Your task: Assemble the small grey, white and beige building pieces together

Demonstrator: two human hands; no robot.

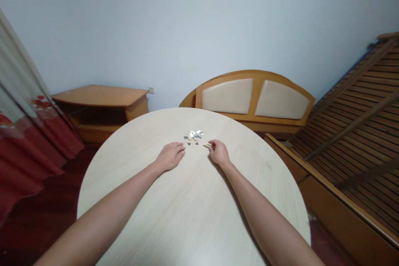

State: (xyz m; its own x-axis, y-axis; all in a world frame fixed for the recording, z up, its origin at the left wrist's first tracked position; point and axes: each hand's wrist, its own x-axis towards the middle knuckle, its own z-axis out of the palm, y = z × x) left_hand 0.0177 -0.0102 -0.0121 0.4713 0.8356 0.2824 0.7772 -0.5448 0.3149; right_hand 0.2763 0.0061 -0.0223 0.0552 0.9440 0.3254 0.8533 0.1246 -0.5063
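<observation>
A small pile of mixed pieces [193, 135], white, dark grey and tan, lies on the round pale table [193, 216]. My left hand [171, 156] rests on the tabletop just left of the pile, fingers stretched out and holding nothing visible. To the right of the pile, my right hand [218, 152] is closed, thumb and fingers pinching a small tan wooden-looking piece [206, 146]. Its exact kind is too small to make out. Two little dark pieces [196, 144] lie between the hands, on the near side of the pile.
Beyond the table stand a low wooden cabinet [99, 95] at left and a headboard with cream panels [227, 96]. A slatted wooden frame [358, 133] leans at right by a long wooden board [336, 203]. A red and white curtain [28, 133] hangs at left.
</observation>
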